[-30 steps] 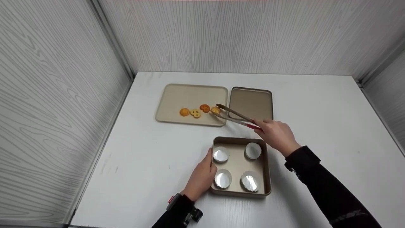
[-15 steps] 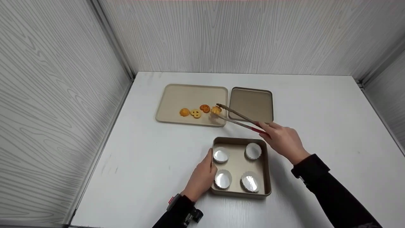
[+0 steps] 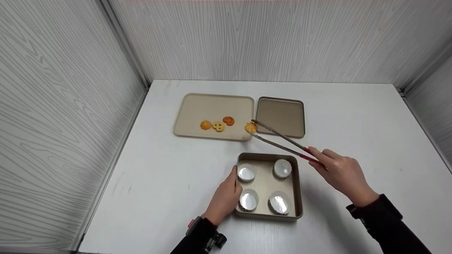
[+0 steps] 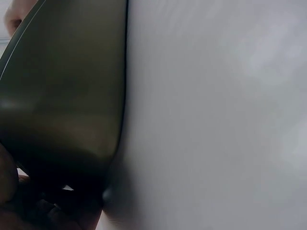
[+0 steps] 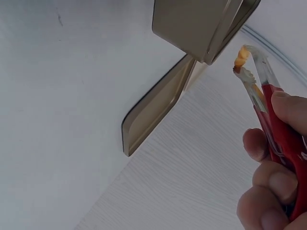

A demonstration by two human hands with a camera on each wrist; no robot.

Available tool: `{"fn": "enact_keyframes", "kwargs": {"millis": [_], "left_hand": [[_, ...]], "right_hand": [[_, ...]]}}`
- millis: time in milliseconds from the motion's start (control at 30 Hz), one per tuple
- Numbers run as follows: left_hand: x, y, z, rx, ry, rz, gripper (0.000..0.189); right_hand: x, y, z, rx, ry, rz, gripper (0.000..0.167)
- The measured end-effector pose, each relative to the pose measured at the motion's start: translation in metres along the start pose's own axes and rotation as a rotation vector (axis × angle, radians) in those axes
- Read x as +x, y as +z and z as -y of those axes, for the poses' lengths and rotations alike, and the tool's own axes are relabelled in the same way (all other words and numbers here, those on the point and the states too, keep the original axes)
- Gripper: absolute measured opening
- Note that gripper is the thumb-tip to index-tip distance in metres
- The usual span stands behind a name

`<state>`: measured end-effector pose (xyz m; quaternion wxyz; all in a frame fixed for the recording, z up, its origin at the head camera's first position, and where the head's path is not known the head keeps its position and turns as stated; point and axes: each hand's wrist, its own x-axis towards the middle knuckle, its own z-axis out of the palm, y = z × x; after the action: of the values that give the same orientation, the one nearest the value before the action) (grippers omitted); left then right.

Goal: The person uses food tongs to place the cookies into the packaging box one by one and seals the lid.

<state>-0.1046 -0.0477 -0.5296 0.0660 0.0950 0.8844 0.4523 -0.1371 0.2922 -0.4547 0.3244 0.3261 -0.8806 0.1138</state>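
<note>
My right hand (image 3: pixel 342 174) holds red-handled tongs (image 3: pixel 282 137), whose tips grip a golden flower-shaped cookie (image 3: pixel 250 127). That cookie hangs over the right edge of the large beige tray (image 3: pixel 208 106). In the right wrist view, thumb and fingers wrap the tongs' red handle (image 5: pixel 283 124), with the cookie (image 5: pixel 241 57) between the tips. Nearer the body, my left hand (image 3: pixel 224 197) grips the left wall of a deep square baking pan (image 3: pixel 265 187). Several white fluted baking cups (image 3: pixel 282 168) stand inside it. The pan's outer wall (image 4: pixel 72 72) fills the left wrist view's left side.
On the large tray lie a golden swirled cookie (image 3: pixel 206 125), a pale pretzel-shaped cookie (image 3: pixel 218 126) and a browner one (image 3: pixel 229 121). Beside that tray, to the right, is a smaller brown tray (image 3: pixel 280 114). Wood-grain walls (image 3: pixel 226 42) enclose the white table (image 3: pixel 159 169).
The tongs have closed on the rightmost cookie and lifted it off the large tray. My right hand has drawn back right and toward the body. Left hand and pan stay put.
</note>
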Motion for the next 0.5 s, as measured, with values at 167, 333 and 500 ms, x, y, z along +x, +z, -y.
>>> {"fn": "enact_keyframes", "kwargs": {"millis": [167,333,500], "left_hand": [[0.0,0.0,0.0,-0.001,0.009,-0.001,0.063],[0.0,0.0,0.0,0.008,0.007,-0.004,0.064],[-0.001,-0.001,-0.001,0.012,0.01,0.001,0.063]], "right_hand": [[-0.013,-0.016,0.0,-0.011,-0.013,-0.021,0.043],[-0.019,-0.036,-0.001,-0.008,-0.008,0.005,0.051],[-0.02,-0.058,-0.005,0.014,-0.032,0.014,0.05]]}}
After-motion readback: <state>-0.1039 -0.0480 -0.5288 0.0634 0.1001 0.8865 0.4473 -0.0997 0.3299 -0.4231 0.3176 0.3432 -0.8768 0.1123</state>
